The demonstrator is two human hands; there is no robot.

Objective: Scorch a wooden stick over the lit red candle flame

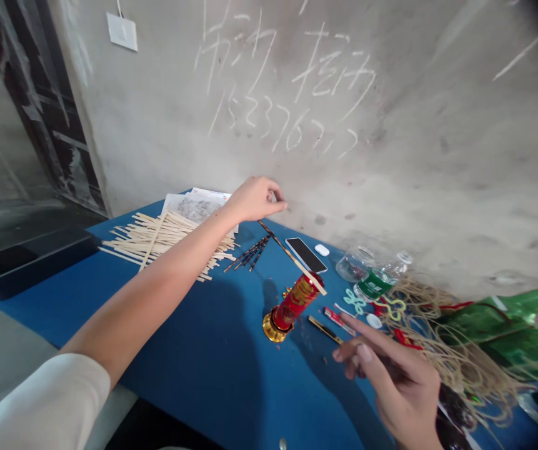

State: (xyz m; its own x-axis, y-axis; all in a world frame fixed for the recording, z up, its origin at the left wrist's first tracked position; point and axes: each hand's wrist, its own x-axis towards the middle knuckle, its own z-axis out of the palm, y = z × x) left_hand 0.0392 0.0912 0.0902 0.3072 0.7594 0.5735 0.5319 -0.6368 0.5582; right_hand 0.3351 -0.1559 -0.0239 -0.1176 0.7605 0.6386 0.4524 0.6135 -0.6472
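My left hand point(258, 199) reaches far across the blue table with its fingers curled. From beneath it runs a thin wooden stick point(287, 252) with dark scorched bands; the grip itself is partly hidden by the hand. The stick's pale near end crosses the top of a red candle point(294, 303) with gold patterns, upright on a gold base. I cannot make out a flame. My right hand point(397, 381) hovers at the lower right, fingers apart and holding nothing. Closest to its fingertips are a utility knife point(325, 329) and a red-and-white packet point(338, 320).
Plain sticks point(156, 240) lie piled at left, by papers point(198, 206). Several scorched sticks point(250, 253) lie mid-table near a phone point(306, 255) and white case point(322, 250). At right are a clear plastic bottle point(381, 278), tangled twine point(456, 337) and green glass bottles point(493, 322).
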